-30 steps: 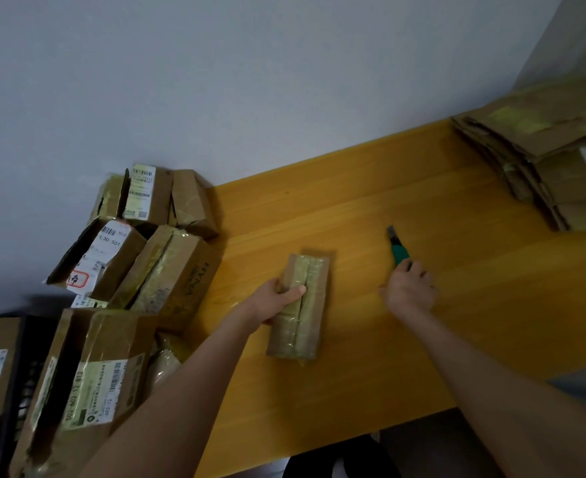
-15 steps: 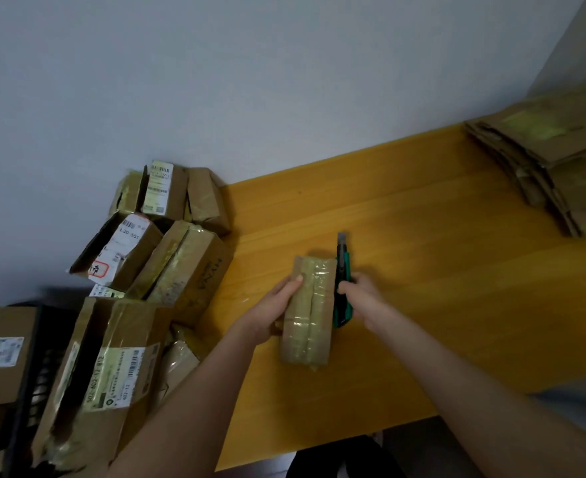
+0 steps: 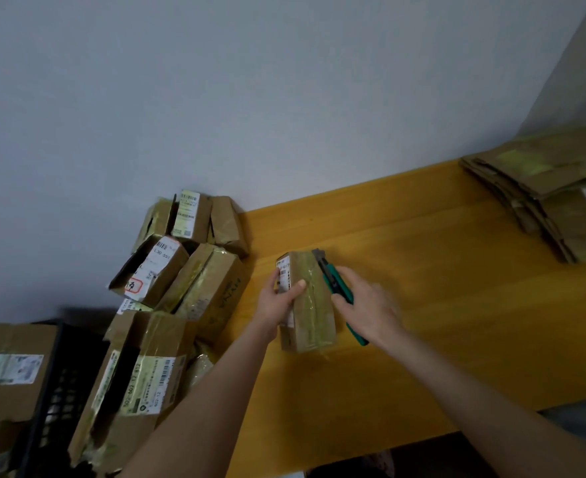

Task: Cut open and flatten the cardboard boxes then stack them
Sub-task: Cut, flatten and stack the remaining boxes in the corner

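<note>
A small taped cardboard box (image 3: 310, 307) stands tilted on the yellow wooden table (image 3: 439, 305), its labelled side turned up to the left. My left hand (image 3: 279, 300) grips that left side, thumb across the top. My right hand (image 3: 365, 307) holds a green utility knife (image 3: 334, 284) against the box's right edge, with the blade at the far top corner. A stack of flattened cardboard (image 3: 553, 194) lies at the table's far right.
A heap of several taped, labelled boxes (image 3: 188, 267) is piled at the table's left end against the grey wall. A black crate (image 3: 60, 391) and more boxes sit at lower left. The table's near edge runs along the bottom right.
My right hand picked the knife up from the table and brought it to the box. My left hand tipped the box up onto its edge, showing the label.
</note>
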A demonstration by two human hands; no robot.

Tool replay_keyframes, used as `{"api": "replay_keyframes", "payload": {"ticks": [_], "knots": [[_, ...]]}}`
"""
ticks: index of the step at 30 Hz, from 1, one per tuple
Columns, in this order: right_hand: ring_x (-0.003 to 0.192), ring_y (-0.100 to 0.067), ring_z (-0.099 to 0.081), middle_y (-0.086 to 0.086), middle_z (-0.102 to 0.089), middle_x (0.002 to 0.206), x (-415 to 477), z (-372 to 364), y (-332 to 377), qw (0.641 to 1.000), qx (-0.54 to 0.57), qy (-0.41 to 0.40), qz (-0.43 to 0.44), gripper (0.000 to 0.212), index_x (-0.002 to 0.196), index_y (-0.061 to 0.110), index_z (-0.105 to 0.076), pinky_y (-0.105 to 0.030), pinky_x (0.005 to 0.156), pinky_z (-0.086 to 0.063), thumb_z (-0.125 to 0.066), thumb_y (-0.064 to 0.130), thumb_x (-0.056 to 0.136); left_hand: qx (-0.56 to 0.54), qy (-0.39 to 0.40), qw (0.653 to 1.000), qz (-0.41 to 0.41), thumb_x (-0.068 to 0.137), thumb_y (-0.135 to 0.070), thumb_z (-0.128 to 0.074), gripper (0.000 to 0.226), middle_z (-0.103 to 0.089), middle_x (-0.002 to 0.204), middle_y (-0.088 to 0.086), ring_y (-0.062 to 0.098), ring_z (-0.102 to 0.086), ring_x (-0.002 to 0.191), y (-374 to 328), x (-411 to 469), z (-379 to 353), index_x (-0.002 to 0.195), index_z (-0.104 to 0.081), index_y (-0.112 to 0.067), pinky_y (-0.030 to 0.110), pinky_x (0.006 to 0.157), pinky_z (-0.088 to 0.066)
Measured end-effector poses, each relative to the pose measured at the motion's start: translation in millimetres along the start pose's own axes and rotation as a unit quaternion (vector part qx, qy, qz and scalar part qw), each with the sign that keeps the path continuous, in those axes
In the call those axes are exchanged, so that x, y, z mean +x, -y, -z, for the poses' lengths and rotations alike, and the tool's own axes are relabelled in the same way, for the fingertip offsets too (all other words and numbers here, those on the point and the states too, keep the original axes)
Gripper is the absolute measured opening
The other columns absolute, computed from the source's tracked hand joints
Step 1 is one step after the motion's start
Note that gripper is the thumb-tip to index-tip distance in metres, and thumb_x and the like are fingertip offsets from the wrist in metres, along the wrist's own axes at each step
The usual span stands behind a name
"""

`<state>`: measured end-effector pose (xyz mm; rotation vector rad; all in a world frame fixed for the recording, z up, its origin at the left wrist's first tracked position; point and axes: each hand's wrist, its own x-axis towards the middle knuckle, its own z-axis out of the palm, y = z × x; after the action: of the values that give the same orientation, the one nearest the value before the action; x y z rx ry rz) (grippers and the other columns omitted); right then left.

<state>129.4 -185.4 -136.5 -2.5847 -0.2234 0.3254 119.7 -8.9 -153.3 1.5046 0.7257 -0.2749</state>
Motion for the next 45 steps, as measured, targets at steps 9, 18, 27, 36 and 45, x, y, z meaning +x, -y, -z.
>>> {"api": "replay_keyframes", "payload": {"ticks": [9,18,27,36,45], "knots": [[0.069,-0.021,-0.062,-0.001,-0.068,0.093,-1,10,12,0.993,-0.114,-0.006,-0.016,0.049,0.143,0.037,-0.032,-0.029,0.054,-0.049,-0.047,0.041,0.096,-0.007,0.006,1.000,0.020,0.085,-0.018,-0.071,0.076,-0.062,0.102,-0.005,0.009,-0.065,0.074,-4,0,-10,0.148,-0.031,-0.033,0.022,0.043,-0.049],[0.071,-0.018,-0.062,0.002,-0.064,0.085,1,20,16,0.985,-0.169,0.036,-0.001,0.038,0.133,0.030,-0.046,-0.027,0.052,-0.045,-0.048,0.038,0.096,0.028,-0.012,0.999,-0.016,0.085,-0.017,-0.071,0.075,-0.060,0.120,0.007,0.012,-0.064,0.082,-2,7,-13,0.148,-0.032,-0.028,0.023,0.052,-0.050],[0.069,-0.019,-0.057,0.004,-0.058,0.080,-7,13,9,0.986,-0.141,0.086,0.007,0.037,0.129,0.033,-0.052,-0.025,0.051,-0.041,-0.051,0.040,0.092,0.051,-0.034,0.996,-0.057,0.087,-0.022,-0.069,0.074,-0.058,0.118,0.004,0.010,-0.060,0.081,-18,19,-21,0.149,-0.030,-0.026,0.026,0.060,-0.050],[0.066,-0.020,-0.061,0.000,-0.065,0.086,5,0,-33,0.994,-0.021,-0.023,-0.101,0.051,0.145,0.031,-0.034,-0.027,0.049,-0.044,-0.045,0.044,0.096,0.060,-0.117,0.991,0.016,0.085,-0.031,-0.071,0.074,-0.044,0.141,0.010,0.033,-0.050,0.118,-16,30,9,0.148,-0.031,-0.029,0.053,0.093,-0.047],[0.094,-0.031,-0.063,-0.013,-0.061,0.118,32,-29,-95,0.967,0.017,0.088,-0.238,0.059,0.151,0.027,-0.022,-0.038,0.064,-0.054,-0.050,0.026,0.099,0.002,0.015,0.999,0.051,0.087,-0.028,-0.068,0.062,-0.064,0.110,0.004,0.023,-0.066,0.095,16,13,-1,0.142,-0.040,-0.025,0.038,0.063,-0.056]]}}
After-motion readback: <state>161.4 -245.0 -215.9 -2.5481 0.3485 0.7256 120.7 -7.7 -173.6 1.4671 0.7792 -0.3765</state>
